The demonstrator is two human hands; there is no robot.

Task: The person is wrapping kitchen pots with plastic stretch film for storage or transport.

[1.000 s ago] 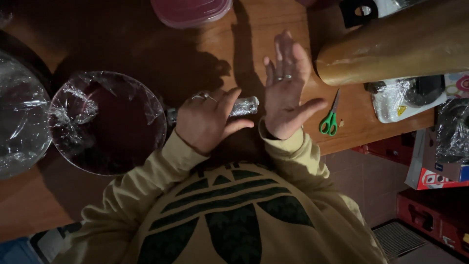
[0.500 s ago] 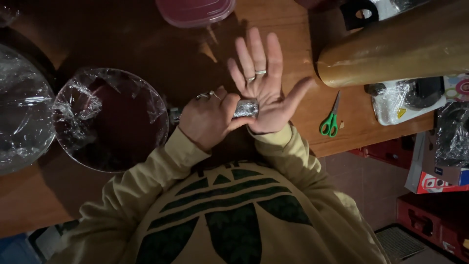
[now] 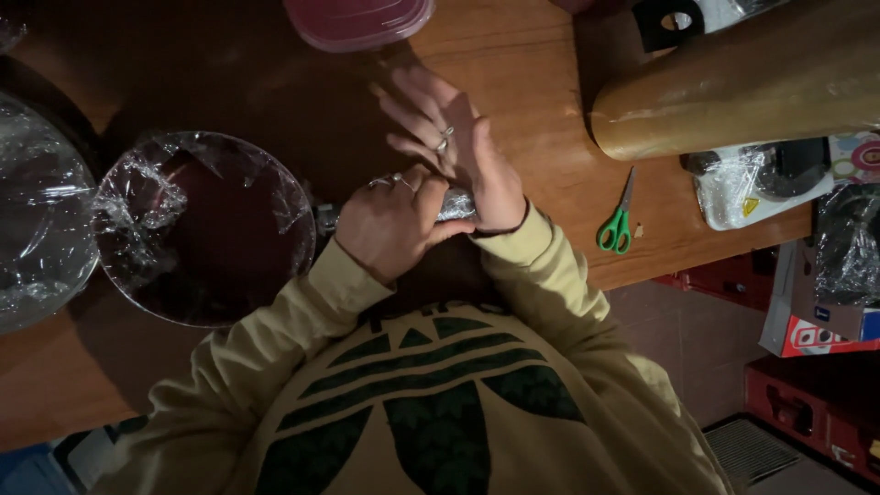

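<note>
A: Since half a second ago the right hand (image 3: pixel 463 151) has turned over: palm was up and fingers spread, now it lies palm down, pressed onto the wrapped handle (image 3: pixel 456 203).

B: Surface and room?

A: Wooden counter (image 3: pixel 532 82), dimly lit. Red crates (image 3: pixel 807 394) on the floor to the right.

B: Items on the counter?

A: Pan (image 3: pixel 206 229) covered in cling film, left of the hands. Second film-covered bowl (image 3: pixel 37 220) at far left. Pink lidded tub (image 3: pixel 357 18) at the top edge. Big film roll (image 3: pixel 742 82) at upper right, green scissors (image 3: pixel 619 220) just below it.

B: Left hand (image 3: pixel 394 220)?

A: Curled shut round the handle, knuckles up, rings visible. Handle end pokes out between the two hands, shiny with film.

B: Right hand, how far open?

A: Fingers loosely extended and together, pointing away from the body; the heel rests on the handle end. Flat press, not a grip.

B: Arm pose?

A: Both forearms in yellow sleeves (image 3: pixel 541 266), elbows bent, wrists meeting at the handle close to the chest.
</note>
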